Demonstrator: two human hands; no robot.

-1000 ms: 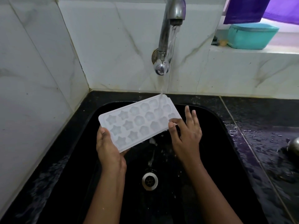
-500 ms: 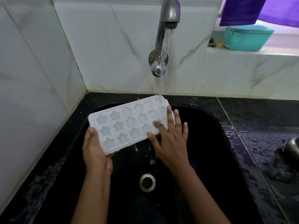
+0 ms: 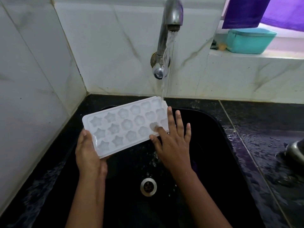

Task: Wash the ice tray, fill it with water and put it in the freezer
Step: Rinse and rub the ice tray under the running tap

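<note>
- Rubbing across the moulds, the right hand (image 3: 172, 139) now lies flat with fingers spread on the right end of the ice tray (image 3: 125, 125); a second ago it only touched that end's near corner with thumb and fingertips, so it has slid inward over the cavities.
- Gripping the tray's near-left corner, the left hand (image 3: 88, 150) has its thumb on the rim and its fingers hidden beneath; this hold matches the earlier pictures, though tray and hand sit a little further left in view than a second ago.
- Falling from the tap (image 3: 171, 17), the stream of water (image 3: 166, 63) strikes the tray's far-right corner, as it did before.
- Held above the black sink (image 3: 222, 129), the tray tilts with its far-right corner highest, and drops fall from its underside toward the drain (image 3: 148, 186).
- Judging from this, the washing step is under way: the hand has gone from steadying to scrubbing, and only the right-hand cavities have been reached so far.
- Filling and the freezer are not yet begun; the left star-shaped cavities probably need the same rub, and whether they hold water I cannot tell.
</note>
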